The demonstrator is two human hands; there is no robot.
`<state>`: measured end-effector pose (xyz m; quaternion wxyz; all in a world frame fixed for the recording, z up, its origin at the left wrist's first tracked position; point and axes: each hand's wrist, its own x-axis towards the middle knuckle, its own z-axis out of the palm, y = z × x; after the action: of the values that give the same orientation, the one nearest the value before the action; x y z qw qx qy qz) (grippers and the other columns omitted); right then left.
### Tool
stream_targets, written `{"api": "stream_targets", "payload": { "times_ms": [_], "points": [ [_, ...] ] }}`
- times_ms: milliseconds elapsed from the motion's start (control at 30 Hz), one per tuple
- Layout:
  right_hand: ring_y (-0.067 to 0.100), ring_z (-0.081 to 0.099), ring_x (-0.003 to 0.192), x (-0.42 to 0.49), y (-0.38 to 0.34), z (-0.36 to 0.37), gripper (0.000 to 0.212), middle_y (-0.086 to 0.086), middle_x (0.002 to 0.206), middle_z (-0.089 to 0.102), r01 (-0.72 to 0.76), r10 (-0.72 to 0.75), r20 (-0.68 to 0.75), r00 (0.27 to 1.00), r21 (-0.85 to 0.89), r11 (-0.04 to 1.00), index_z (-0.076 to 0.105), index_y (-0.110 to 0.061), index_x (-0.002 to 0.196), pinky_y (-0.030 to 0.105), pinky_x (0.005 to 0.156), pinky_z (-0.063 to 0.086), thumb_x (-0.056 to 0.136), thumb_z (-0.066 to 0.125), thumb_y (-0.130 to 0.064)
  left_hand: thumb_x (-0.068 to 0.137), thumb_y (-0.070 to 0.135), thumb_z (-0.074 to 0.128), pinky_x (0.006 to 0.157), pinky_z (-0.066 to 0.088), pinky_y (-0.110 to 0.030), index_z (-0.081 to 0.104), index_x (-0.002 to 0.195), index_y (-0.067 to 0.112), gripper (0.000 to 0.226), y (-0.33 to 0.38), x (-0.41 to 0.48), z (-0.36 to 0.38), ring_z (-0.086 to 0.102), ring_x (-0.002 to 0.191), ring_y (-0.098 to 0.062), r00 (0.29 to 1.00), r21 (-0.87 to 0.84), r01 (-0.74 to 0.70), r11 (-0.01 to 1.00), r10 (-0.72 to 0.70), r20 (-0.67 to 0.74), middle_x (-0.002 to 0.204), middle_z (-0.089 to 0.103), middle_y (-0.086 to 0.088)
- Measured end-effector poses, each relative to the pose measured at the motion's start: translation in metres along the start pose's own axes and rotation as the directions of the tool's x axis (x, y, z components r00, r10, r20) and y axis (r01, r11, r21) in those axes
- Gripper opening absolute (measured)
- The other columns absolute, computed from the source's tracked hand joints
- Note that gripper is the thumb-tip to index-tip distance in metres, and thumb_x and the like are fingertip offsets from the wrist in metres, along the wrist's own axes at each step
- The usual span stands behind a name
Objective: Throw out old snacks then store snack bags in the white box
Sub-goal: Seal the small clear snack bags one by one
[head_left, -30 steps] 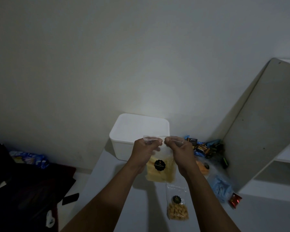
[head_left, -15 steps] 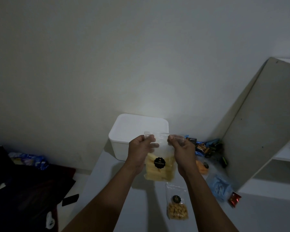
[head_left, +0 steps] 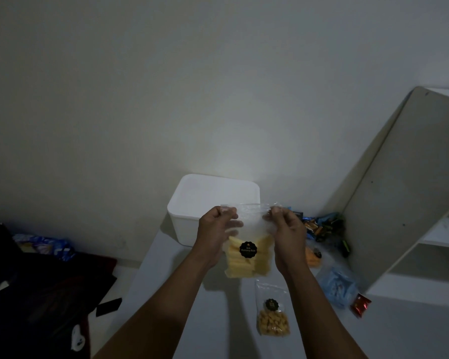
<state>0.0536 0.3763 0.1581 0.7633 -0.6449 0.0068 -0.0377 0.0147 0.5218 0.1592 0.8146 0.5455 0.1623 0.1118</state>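
One clear snack bag [head_left: 246, 244] held up, its top pinched by left hand [head_left: 215, 234] and right hand [head_left: 287, 235], before one white box [head_left: 192, 206]; a second snack bag [head_left: 272, 314] lies below.

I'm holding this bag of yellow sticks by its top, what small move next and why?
Probably move the bag forward over the white box: left hand and right hand each pinch a top corner, and the box stands just behind.

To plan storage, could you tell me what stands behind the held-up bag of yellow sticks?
The white box stands behind the bag of yellow sticks, which the left hand and right hand pinch at its top. They cover the box's near right part.
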Motion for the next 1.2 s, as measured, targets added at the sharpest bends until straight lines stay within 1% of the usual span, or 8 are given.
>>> {"api": "stream_targets", "payload": {
  "times_ms": [133,367,467,567,900,967,1100,1200],
  "points": [
    [0.017,0.067,0.084,-0.006,0.000,0.001,0.020,0.005,0.084,0.074,0.003,-0.003,0.050,0.999,-0.006,1.000,0.073,-0.017,0.083,0.034,0.074,0.051,0.098,0.060,-0.021,0.085,0.015,0.075,0.067,0.049,-0.030,0.070,0.089,0.014,0.006,0.001,-0.004,0.002,0.065,0.068,-0.015,0.999,0.139,-0.040,0.989,0.041,-0.006,0.076,0.070,0.001],
    [0.016,0.070,0.082,-0.003,-0.011,-0.010,0.007,0.003,0.085,0.077,-0.071,0.083,0.251,0.964,-0.057,0.996,0.077,-0.009,0.091,0.032,0.074,0.054,0.086,0.074,-0.013,0.089,0.012,0.070,0.070,0.048,-0.032,0.070,0.093,0.008,0.006,0.004,-0.006,0.001,0.064,0.071,-0.018,0.991,0.156,-0.044,0.987,0.024,0.129,0.077,0.070,-0.001],
    [0.027,0.071,0.099,0.001,-0.012,-0.014,0.018,0.005,0.096,0.078,-0.097,0.131,0.292,0.947,-0.130,0.987,0.079,-0.009,0.099,0.046,0.090,0.055,0.083,0.077,-0.017,0.090,0.014,0.068,0.071,0.048,-0.032,0.071,0.094,0.008,0.008,0.004,-0.008,0.003,0.064,0.074,-0.018,0.983,0.197,-0.058,0.979,0.021,0.184,0.079,0.070,-0.001],
    [0.031,0.070,0.103,-0.001,-0.010,-0.014,0.016,0.009,0.099,0.078,-0.064,0.105,0.321,0.941,-0.136,0.989,0.079,-0.007,0.098,0.053,0.100,0.051,0.084,0.076,-0.013,0.091,0.015,0.068,0.072,0.049,-0.032,0.072,0.091,0.011,0.007,0.001,-0.011,0.005,0.064,0.076,-0.018,0.978,0.222,-0.089,0.971,0.043,0.202,0.080,0.070,-0.001],
    [0.015,0.070,0.091,-0.011,-0.011,-0.002,0.010,0.002,0.088,0.079,-0.059,0.072,0.183,0.980,-0.075,0.995,0.079,-0.011,0.086,0.030,0.082,0.048,0.085,0.071,-0.005,0.090,0.015,0.069,0.064,0.049,-0.025,0.072,0.091,0.003,0.013,0.000,-0.014,0.013,0.064,0.067,-0.011,0.988,0.305,-0.144,0.941,0.118,0.103,0.074,0.071,-0.002],
    [0.020,0.069,0.096,-0.006,-0.011,-0.002,0.006,0.004,0.090,0.078,-0.095,0.104,0.167,0.980,-0.064,0.993,0.079,-0.010,0.084,0.035,0.083,0.051,0.084,0.073,-0.008,0.090,0.016,0.069,0.063,0.048,-0.024,0.071,0.091,0.003,0.012,0.002,-0.015,0.015,0.065,0.067,-0.011,0.988,0.284,-0.147,0.947,0.130,0.079,0.073,0.070,-0.002],
    [0.043,0.066,0.106,0.003,-0.012,-0.004,0.009,0.018,0.094,0.076,-0.162,0.161,0.116,0.980,-0.002,0.987,0.080,-0.015,0.073,0.058,0.097,0.051,0.080,0.080,-0.020,0.090,0.016,0.070,0.063,0.049,-0.027,0.069,0.087,0.010,0.006,0.006,-0.014,0.014,0.065,0.065,-0.013,0.992,0.218,-0.125,0.968,0.117,0.051,0.071,0.069,0.001],
    [0.039,0.069,0.089,0.005,-0.014,-0.004,0.009,0.020,0.090,0.075,-0.191,0.186,0.079,0.979,0.063,0.979,0.078,-0.010,0.076,0.052,0.088,0.054,0.083,0.077,-0.015,0.090,0.015,0.070,0.061,0.050,-0.029,0.067,0.087,0.011,0.006,0.011,-0.013,0.015,0.065,0.064,-0.015,0.995,0.156,-0.092,0.984,0.085,0.047,0.071,0.068,0.000]
  ]
}}
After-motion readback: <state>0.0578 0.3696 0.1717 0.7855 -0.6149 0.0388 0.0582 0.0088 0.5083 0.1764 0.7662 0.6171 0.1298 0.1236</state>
